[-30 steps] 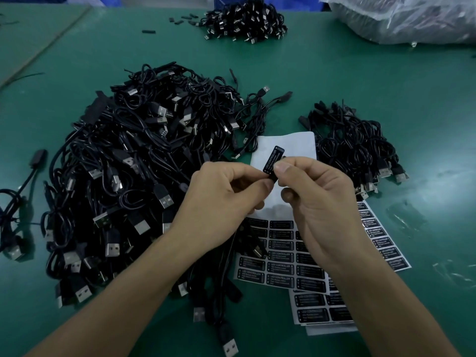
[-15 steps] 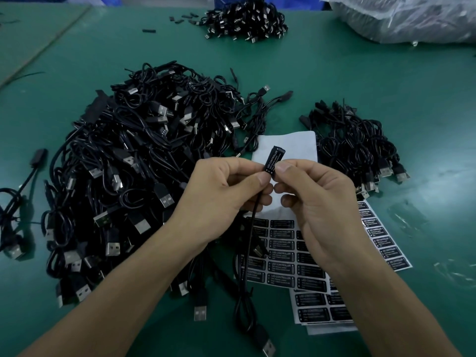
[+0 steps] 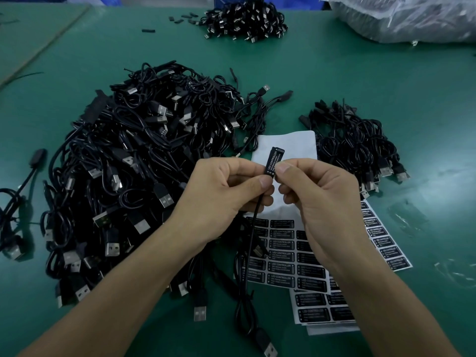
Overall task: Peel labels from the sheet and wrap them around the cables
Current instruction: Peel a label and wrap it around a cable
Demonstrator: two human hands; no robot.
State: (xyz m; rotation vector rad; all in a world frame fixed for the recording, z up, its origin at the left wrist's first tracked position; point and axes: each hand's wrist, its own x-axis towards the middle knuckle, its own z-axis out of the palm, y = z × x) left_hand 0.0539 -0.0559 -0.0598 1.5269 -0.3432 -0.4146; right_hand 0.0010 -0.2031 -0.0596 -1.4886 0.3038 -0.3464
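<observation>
Both hands meet over the label sheets. My left hand (image 3: 221,194) pinches a thin black cable (image 3: 248,256) near its top, just below a small black controller block bearing a black label (image 3: 274,161) with white print. My right hand (image 3: 319,202) pinches that labelled block from the right with thumb and forefinger. The cable hangs down to a USB plug (image 3: 268,345) near the bottom edge. Under the hands lie label sheets (image 3: 283,266) with rows of black labels; the upper part of the top sheet (image 3: 283,143) is bare white backing.
A big heap of black USB cables (image 3: 134,176) fills the left of the green table (image 3: 360,73). A smaller cable pile (image 3: 355,145) lies right of the sheets, another (image 3: 244,19) at the far edge. A clear plastic bag (image 3: 401,16) sits at the top right.
The cable has been lifted from the sheets and now hangs from my left hand. The label has gone from flat between the fingertips to closed around the block. Both hands rose slightly.
</observation>
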